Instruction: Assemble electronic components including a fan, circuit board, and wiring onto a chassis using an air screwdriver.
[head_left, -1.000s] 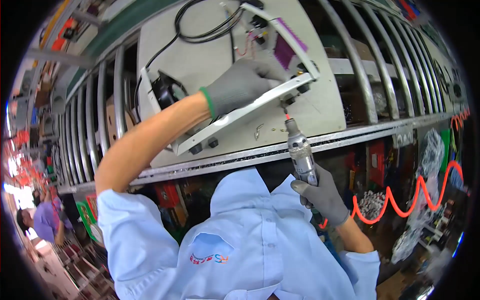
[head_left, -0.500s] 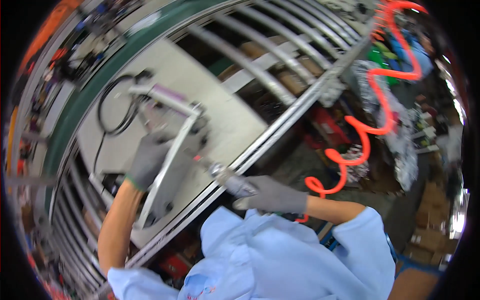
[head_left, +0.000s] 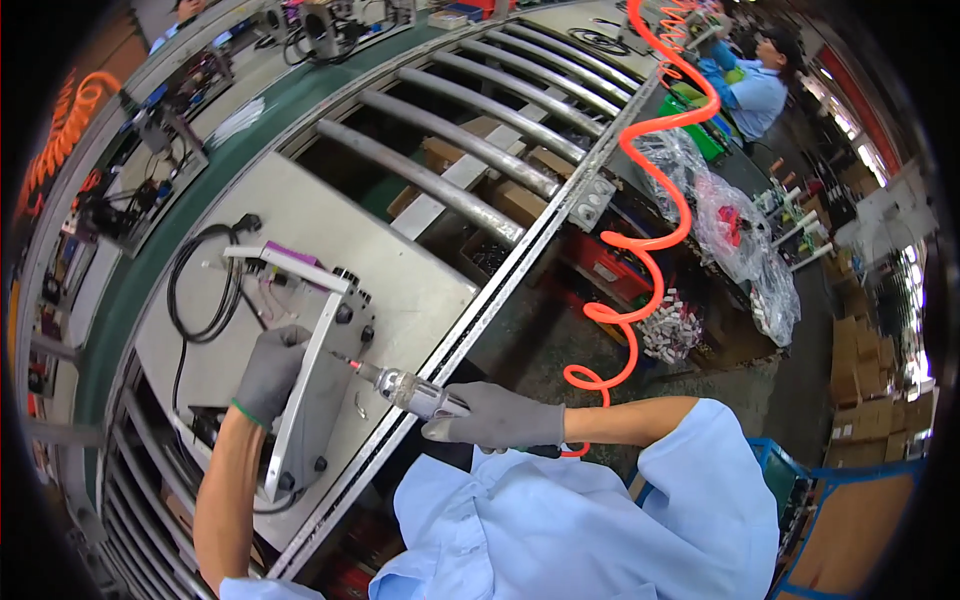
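A white metal housing (head_left: pixel 300 400) stands on edge on a pale board (head_left: pixel 410 285), with black knobs along its outer face and a purple part near its far end. My left hand (head_left: pixel 270 375), in a grey glove, is at the housing's inner side. Its fingers are curled, partly hidden by the frame, and what they pinch cannot be made out. My right hand (head_left: pixel 500 415), also gloved in grey, grips a silver air screwdriver (head_left: pixel 405 392). Its bit points left, the tip close to the housing's panel; contact cannot be told. A coiled black cable (head_left: pixel 195 290) lies left of the housing.
The board rests on a roller conveyor (head_left: pixel 440 190) with a metal side rail (head_left: pixel 480 335). An orange coiled air hose (head_left: pixel 650 240) hangs at the right. A green belt (head_left: pixel 130 240) runs along the left. A co-worker (head_left: pixel 755 95) stands at the far right, near plastic-wrapped parts (head_left: pixel 730 225).
The view has shifted and become sharper, and the housing now appears lower and further left. My right hand still grips the screwdriver, and my left hand stays at the housing.
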